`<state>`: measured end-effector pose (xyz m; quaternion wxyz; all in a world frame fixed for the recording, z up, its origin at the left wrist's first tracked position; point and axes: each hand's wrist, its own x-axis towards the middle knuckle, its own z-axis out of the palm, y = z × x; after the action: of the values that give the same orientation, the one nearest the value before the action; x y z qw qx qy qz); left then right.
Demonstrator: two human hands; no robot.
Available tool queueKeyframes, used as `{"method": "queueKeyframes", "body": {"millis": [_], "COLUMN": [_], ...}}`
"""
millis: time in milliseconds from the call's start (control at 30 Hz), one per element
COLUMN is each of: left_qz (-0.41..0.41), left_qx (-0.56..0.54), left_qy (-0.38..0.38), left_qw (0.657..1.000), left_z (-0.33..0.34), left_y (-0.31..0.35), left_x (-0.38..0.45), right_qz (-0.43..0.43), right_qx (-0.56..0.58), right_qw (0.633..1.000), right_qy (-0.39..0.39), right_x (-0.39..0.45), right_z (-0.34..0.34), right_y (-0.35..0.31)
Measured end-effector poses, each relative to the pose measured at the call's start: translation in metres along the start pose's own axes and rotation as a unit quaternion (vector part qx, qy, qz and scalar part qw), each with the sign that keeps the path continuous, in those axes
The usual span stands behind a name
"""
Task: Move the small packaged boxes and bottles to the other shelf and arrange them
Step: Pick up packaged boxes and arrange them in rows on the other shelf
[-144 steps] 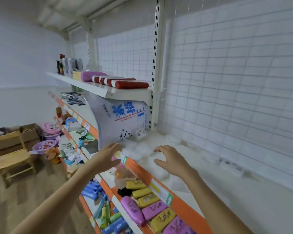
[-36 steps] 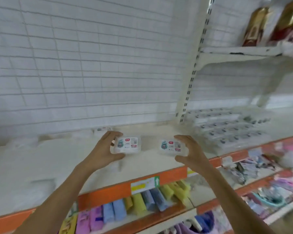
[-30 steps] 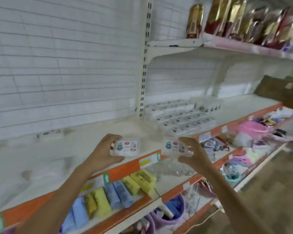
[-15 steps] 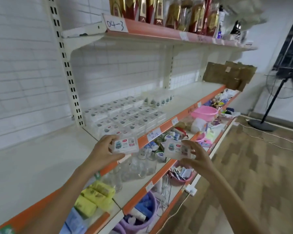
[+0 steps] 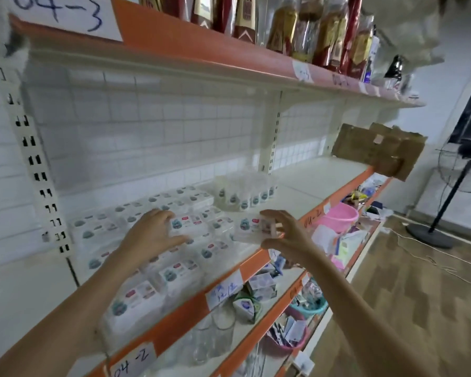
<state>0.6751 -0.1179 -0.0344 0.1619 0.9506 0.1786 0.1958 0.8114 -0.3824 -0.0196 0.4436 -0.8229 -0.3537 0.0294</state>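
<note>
My left hand [image 5: 150, 235] grips a small white packaged box [image 5: 186, 223] over the rows of identical boxes [image 5: 158, 276] laid flat on the white shelf [image 5: 316, 178] with the orange front edge. My right hand [image 5: 286, 238] holds a second white box [image 5: 249, 229] just off the right end of those rows, near the shelf's front edge. Behind the rows, several small white bottles [image 5: 245, 194] stand in a cluster by the back grid wall.
An upper shelf [image 5: 229, 53] with tall red and gold packages hangs overhead. A flattened cardboard piece [image 5: 378, 151] leans at the shelf's far right end. Below are glass cups [image 5: 212, 338], a pink basin [image 5: 337, 217] and mixed goods. A fan stand [image 5: 433, 235] is on the floor.
I turned right from the bare shelf section with a box in each hand and came up to the stocked shelf. Both hands now reach over the rows of boxes.
</note>
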Motion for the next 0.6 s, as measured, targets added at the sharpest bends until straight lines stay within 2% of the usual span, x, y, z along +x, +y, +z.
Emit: {"method": "queueKeyframes", "body": {"millis": [300, 467, 600], "left_qz": [-0.049, -0.095, -0.150], "left_qx": [0.140, 0.099, 0.045], "left_qy": [-0.019, -0.019, -0.030], "left_qw": [0.989, 0.990, 0.987], "left_z": [0.012, 0.020, 0.024], "left_y": [-0.003, 0.004, 0.013], "left_x": [0.032, 0.039, 0.039], "right_qz": [-0.024, -0.030, -0.080], "right_qx": [-0.012, -0.002, -0.028], "right_qw": [0.993, 0.979, 0.959], "right_qy": [-0.119, -0.201, -0.269], "right_x": [0.118, 0.167, 0.195], "right_z": [0.036, 0.058, 0.073], "right_y": [0.016, 0.027, 0.038]}}
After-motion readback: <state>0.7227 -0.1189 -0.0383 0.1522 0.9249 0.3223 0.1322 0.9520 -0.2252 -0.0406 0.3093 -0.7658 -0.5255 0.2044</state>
